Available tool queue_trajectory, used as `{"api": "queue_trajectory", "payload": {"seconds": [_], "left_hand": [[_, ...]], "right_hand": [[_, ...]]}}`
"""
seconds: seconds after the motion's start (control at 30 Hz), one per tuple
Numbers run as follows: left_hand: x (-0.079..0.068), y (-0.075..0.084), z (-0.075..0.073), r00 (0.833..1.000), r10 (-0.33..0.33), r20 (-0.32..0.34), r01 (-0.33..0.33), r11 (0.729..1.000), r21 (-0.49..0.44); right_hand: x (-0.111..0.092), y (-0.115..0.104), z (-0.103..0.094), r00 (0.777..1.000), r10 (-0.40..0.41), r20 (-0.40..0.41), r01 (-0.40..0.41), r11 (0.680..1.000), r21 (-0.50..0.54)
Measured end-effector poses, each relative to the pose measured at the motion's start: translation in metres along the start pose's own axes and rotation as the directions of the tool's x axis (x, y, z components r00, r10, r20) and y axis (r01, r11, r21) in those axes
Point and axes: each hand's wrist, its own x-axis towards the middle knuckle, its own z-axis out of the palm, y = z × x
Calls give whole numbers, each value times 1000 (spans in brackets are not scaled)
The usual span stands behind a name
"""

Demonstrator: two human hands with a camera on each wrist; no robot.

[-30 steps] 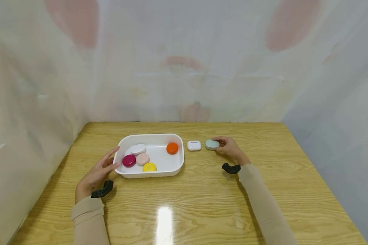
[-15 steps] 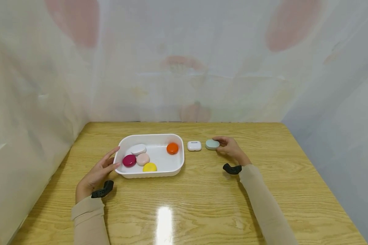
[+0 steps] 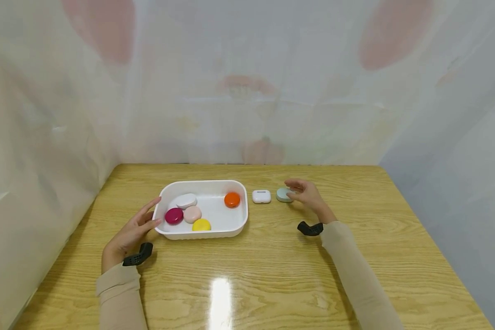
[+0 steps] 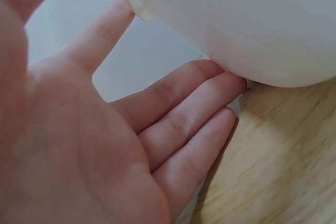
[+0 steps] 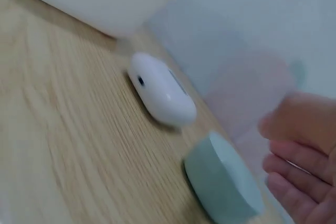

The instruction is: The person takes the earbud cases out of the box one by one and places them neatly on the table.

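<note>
My left hand [image 3: 131, 233] touches the left end of a white plastic tray [image 3: 220, 234], fingers spread and fairly straight against its rim and outer wall. Its fingertips [image 4: 227, 80] meet the tray's lower side in the left wrist view. My right hand [image 3: 308, 196] hovers over the pale green round case [image 3: 283, 195], thumb and fingers parted. Seen from the right wrist, that green case [image 5: 223, 179] sits on the table, apart from the fingers. Between tray and green case lies a white earbud case [image 3: 261, 196], hinge strip facing up.
Inside the tray are a white oval case [image 3: 186, 200], a magenta round one [image 3: 173, 216], a pale pink one [image 3: 192, 214], a yellow one [image 3: 201, 225] and an orange one [image 3: 232, 200]. The wooden table [image 3: 272, 275] ends at a pale curtain [image 3: 313, 114] behind.
My right hand has let go of the green case and lifted slightly above it, its fingers parting. The left hand, tray and earbud case have stayed in place.
</note>
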Motion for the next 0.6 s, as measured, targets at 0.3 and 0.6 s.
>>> {"api": "queue_trajectory", "payload": {"seconds": [0.3,0.6], "left_hand": [[-2,3,0,1000,-21,-10,21,1000,5],[0,1,1,1000,3,-2,-3,1000,3]], "right_hand": [[1,-27,19,992,-121,-17,122,991,46],[4,-48,48,979,-195,65,188,977,99]]}}
